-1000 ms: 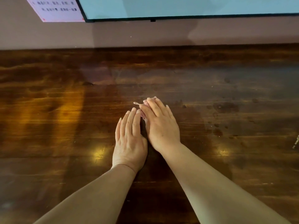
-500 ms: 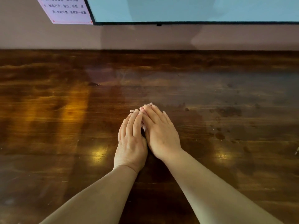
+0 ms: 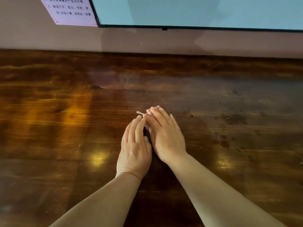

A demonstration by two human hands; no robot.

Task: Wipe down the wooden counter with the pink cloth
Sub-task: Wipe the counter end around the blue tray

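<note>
The dark glossy wooden counter (image 3: 65,128) fills most of the view. My two hands lie side by side on it near the middle, palms down. A small pink cloth (image 3: 148,112) is almost fully hidden under them; only its crumpled edge and a thin loop peek out past the fingertips. My right hand (image 3: 165,136) presses flat on the cloth, fingers pointing up and left. Next to it lies my left hand (image 3: 135,148), whose fingertips touch the cloth's near edge.
A wall runs along the counter's far edge, with a dark-framed pale blue panel (image 3: 196,12) and a pink printed notice (image 3: 70,12) on it. Dark wet-looking spots (image 3: 224,143) mark the wood to the right of my hands.
Both hands have stayed together on the cloth, shifting only slightly. The view has tilted so the wall panel and notice show lower in the frame.
</note>
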